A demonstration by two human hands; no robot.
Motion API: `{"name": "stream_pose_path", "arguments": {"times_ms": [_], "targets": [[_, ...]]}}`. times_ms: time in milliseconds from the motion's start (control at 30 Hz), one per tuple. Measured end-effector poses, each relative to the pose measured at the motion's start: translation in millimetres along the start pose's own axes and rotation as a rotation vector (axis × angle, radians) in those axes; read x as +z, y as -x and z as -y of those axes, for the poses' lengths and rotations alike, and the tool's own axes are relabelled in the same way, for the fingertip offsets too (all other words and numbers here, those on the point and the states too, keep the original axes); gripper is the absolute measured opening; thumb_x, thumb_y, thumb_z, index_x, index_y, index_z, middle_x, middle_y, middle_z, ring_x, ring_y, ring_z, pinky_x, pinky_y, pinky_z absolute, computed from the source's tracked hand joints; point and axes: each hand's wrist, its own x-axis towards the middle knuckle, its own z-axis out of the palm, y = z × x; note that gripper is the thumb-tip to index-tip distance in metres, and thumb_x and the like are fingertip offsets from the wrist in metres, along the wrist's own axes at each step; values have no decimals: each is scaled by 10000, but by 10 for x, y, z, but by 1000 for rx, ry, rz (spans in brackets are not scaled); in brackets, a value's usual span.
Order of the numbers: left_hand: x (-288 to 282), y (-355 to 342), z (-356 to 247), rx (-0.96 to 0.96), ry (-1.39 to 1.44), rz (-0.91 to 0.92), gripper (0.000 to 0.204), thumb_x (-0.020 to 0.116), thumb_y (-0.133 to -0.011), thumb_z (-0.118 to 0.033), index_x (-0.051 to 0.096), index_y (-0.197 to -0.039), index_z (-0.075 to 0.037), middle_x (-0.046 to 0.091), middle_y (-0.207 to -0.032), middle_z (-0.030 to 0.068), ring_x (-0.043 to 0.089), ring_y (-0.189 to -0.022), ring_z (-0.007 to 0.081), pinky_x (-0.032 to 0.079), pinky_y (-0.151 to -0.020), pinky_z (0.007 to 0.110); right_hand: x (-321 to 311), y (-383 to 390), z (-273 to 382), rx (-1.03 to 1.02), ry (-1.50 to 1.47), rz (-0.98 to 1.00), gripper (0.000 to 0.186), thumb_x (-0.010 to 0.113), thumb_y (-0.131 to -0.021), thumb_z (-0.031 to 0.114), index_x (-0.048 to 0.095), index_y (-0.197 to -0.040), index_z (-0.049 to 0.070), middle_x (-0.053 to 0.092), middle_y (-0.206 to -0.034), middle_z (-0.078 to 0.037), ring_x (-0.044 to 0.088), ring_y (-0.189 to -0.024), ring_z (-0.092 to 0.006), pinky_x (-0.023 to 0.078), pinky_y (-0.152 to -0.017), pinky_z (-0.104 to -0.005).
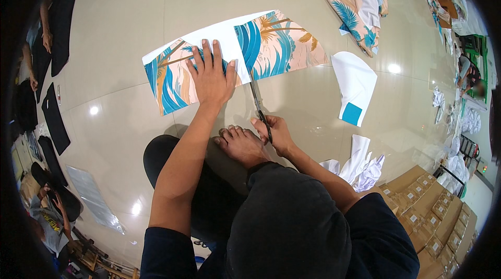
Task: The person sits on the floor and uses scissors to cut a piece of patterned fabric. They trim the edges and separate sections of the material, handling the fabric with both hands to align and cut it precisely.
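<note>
On the floor lies a printed cloth (279, 47) in peach, teal and brown, with a palm and wave pattern and a plain white area (224, 34) along its far side and middle. My left hand (213, 73) rests flat on the left printed section, fingers spread. My right hand (279, 135) grips the dark handles of a pair of scissors (256, 95). Their blades point away from me and meet the cloth's near edge, where the white area borders the right printed section. How far the blades are apart is hard to see.
My bare foot (242, 146) is just left of the scissors handles. Right of the cloth lies a white piece with a teal patch (357, 83), with crumpled white scraps (360, 167) nearer. More printed cloth (347, 8) lies far right. Boxes (433, 216) stand near right; people and black cloth (55, 117) are left.
</note>
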Motion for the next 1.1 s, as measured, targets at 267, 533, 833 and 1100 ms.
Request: {"name": "stream_pose_path", "arguments": {"times_ms": [267,533,833,1100], "targets": [[1,-4,-7,2,24,-10,815,401,-1147,-580,254,-1779,-87,202,-1840,228,122,-1690,513,64,-1338,704,20,-43,12,-11,-8,-23,441,851,-994,420,676,-830,50,589,-658,13,526,-549,-76,395,-520,-270],[16,-8,0,8,30,-17,811,400,-1146,-574,264,-1776,-82,202,-1839,230,124,-1689,516,61,-1337,705,43,-37,48,-2,-28,-24,375,838,-1019,357,684,-853,58,570,-636,33,490,-526,-60,367,-505,-260],[26,-16,-12,16,35,-47,785,420,-1140,-531,273,-1775,-94,230,-1825,251,158,-1674,540,97,-1319,730,19,-43,1,-18,-7,-35,393,847,-1006,369,697,-828,52,573,-642,29,487,-551,-64,358,-518,-271],[34,-13,0,22,42,-61,787,455,-1131,-509,280,-1772,-88,240,-1822,252,165,-1672,540,104,-1317,731,2,-65,-81,-20,4,-30,438,851,-995,392,700,-780,42,581,-656,34,506,-602,-75,369,-540,-289]]}}
